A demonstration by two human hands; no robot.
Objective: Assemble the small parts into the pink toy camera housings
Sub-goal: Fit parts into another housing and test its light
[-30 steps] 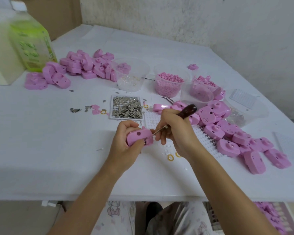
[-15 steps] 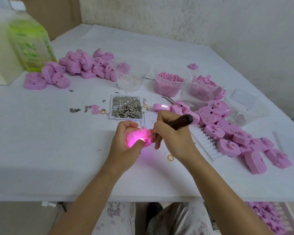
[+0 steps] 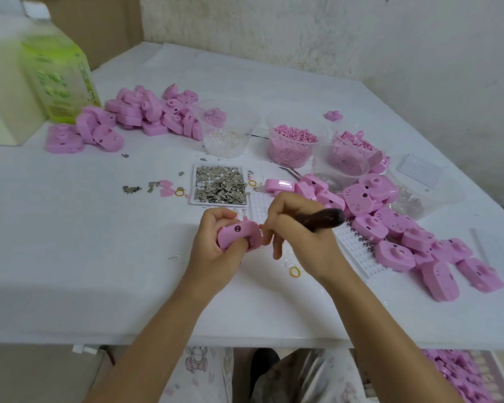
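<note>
Pink plastic defines the work item: one toy camera housing (image 3: 239, 232) is held just above the white table (image 3: 70, 257), near its front edge, with a small dark button on the upper face. The left hand (image 3: 213, 248) grips this housing, fingers curled over the far side and thumb pressed against the near side. The right hand (image 3: 300, 239) is closed around a tool with a dark brown handle (image 3: 322, 218); the handle points up and to the right, and the working tip is hidden behind the fingers. Both hands are close together, the right fingertips just beside the right end of the housing. A shallow tray of small metal pieces (image 3: 220, 184) lies on the table directly beyond the hands. A white grid tray (image 3: 354, 247) lies to the right of the right hand, and a loose pile of pink housings (image 3: 405, 234) partly overlaps it. A second pile of housings (image 3: 146, 112) lies at the far left, beside a green bottle (image 3: 58, 77). Clear cups stand beyond the metal tray: one holding clear and yellow rings (image 3: 229, 132), one filled with pink pellets (image 3: 293, 141). A single yellow ring (image 3: 295, 271) lies on the table under the right wrist.
</note>
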